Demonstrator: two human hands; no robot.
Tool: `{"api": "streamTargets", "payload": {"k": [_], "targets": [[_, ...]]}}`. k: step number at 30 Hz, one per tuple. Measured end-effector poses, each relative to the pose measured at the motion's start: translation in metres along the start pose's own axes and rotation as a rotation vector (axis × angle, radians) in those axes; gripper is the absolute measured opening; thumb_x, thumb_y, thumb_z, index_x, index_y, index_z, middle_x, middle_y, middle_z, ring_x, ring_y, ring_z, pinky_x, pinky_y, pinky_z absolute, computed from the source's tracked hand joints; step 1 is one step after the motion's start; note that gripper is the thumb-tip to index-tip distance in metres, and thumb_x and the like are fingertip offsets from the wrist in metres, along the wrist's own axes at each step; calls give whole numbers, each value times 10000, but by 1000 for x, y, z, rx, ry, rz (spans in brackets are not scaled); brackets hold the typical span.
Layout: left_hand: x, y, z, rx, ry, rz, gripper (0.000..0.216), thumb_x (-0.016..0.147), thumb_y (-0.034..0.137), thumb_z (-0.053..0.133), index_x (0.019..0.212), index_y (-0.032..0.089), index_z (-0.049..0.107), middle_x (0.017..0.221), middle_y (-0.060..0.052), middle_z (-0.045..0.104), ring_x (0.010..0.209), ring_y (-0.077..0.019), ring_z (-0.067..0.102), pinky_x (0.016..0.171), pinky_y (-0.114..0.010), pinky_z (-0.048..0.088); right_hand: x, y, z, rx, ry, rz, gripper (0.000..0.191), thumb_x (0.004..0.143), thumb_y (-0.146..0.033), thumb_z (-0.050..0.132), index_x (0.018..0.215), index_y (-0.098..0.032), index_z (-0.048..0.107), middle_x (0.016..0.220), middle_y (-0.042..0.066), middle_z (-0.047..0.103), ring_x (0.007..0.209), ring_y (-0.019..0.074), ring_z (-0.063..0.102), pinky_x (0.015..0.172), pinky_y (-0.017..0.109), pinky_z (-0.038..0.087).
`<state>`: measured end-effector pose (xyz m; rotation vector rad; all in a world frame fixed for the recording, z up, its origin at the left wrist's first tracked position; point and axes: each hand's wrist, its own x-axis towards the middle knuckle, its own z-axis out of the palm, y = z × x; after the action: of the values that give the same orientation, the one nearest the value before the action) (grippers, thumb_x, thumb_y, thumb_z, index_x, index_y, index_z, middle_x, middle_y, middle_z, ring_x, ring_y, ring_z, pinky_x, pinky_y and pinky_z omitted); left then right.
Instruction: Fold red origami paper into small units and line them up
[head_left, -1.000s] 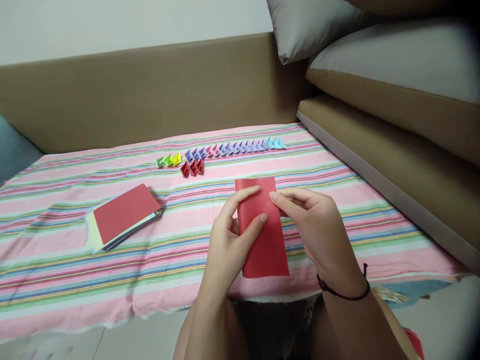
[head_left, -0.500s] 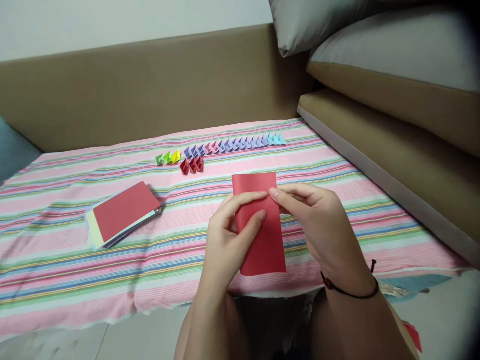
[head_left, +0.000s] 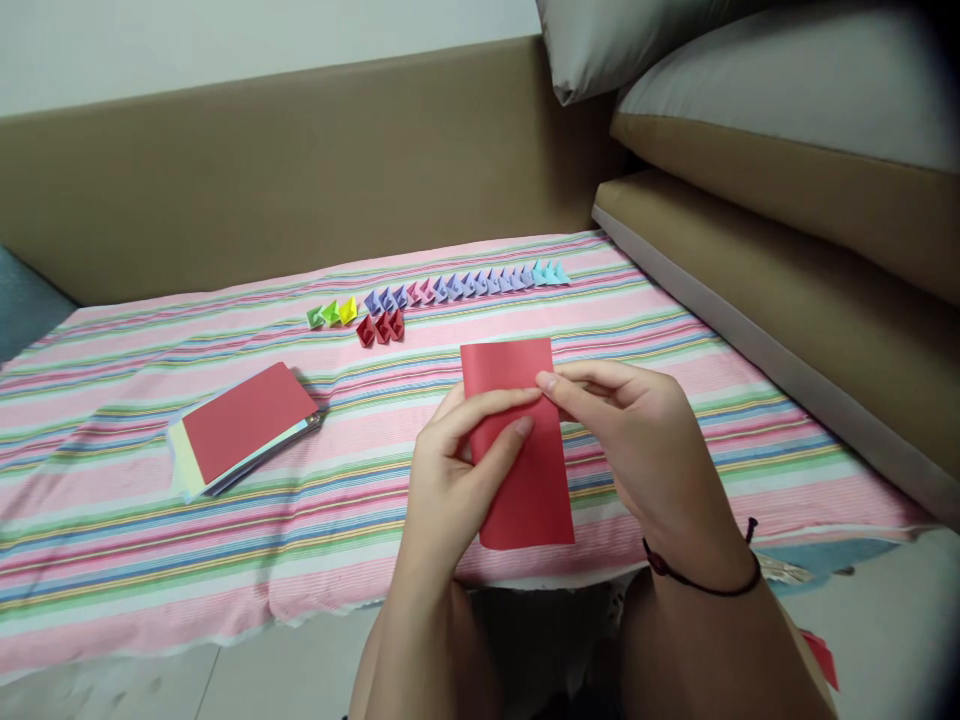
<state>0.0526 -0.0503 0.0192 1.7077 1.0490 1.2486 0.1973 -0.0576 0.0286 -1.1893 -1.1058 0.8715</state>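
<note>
A sheet of red paper [head_left: 529,490], bent over into a tall double layer, is held up between my hands above the front of the striped cloth. My left hand [head_left: 457,460] grips it from the left, thumb and forefinger across its front and the other fingers behind. At the right edge, near the top, my right hand [head_left: 630,420] pinches the paper between thumb and fingers. The left side of the sheet curves softly where it bends over. A dark cord bracelet circles my right wrist.
Small folded paper boats [head_left: 480,285] in several colours line the striped cloth [head_left: 360,470], with red ones [head_left: 381,328] in front. A stack of coloured paper [head_left: 247,420] lies at left. Cushions [head_left: 765,250] stand at right. Something red [head_left: 820,658] is low at right.
Both hands keep their hold on the red paper with hardly any movement. My left forefinger sits slightly lower against the sheet, and the view has shifted a little.
</note>
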Motion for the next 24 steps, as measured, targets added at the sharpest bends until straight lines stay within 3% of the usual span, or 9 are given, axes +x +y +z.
{"api": "streamTargets", "payload": {"k": [5, 24], "targets": [[1, 3, 1, -5, 11, -29, 255, 718, 262, 728, 972, 267, 711, 1004, -33, 686, 930, -202, 622, 813, -318, 505, 1, -1, 0, -23, 2, -9, 98, 756, -290, 677, 743, -198, 709, 787, 13, 718, 727, 144, 656, 639, 232, 517], [0, 1, 0, 38, 25, 23, 243, 730, 253, 717, 971, 283, 711, 993, -30, 677, 896, -192, 625, 794, -315, 513, 0, -4, 1, -53, -1, -34, 91, 762, -278, 676, 741, -199, 715, 755, -6, 716, 702, 122, 645, 620, 207, 506]]}}
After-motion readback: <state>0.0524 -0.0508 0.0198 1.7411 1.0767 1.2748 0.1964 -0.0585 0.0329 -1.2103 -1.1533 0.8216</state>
